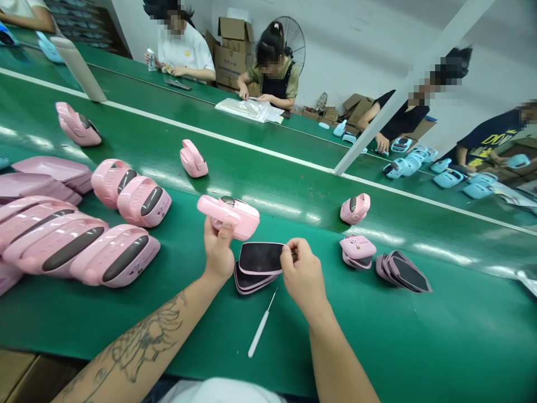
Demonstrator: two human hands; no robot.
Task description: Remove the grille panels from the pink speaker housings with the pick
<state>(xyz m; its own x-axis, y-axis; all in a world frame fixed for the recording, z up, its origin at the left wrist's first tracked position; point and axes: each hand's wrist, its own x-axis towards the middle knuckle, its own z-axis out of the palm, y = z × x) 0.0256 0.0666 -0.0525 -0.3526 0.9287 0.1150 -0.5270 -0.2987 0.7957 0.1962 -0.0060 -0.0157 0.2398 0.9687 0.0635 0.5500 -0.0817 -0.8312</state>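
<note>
The left hand (218,252) is holding a pink casing (229,214) in a closed grip; the right hand (304,274) is pinching a dark panel (260,257) just beside that grip, above a panel stack (249,281); a white pick (260,326) is lying below on the bench (377,336); more casings (117,257) are crowding leftward.

One camera on the person's head looks forward and down across the green belt (398,347), tilted so its far edge drops to the right. The left hand (218,252) and right hand (302,274) sit close below it; co-workers (272,73) sit far across
</note>
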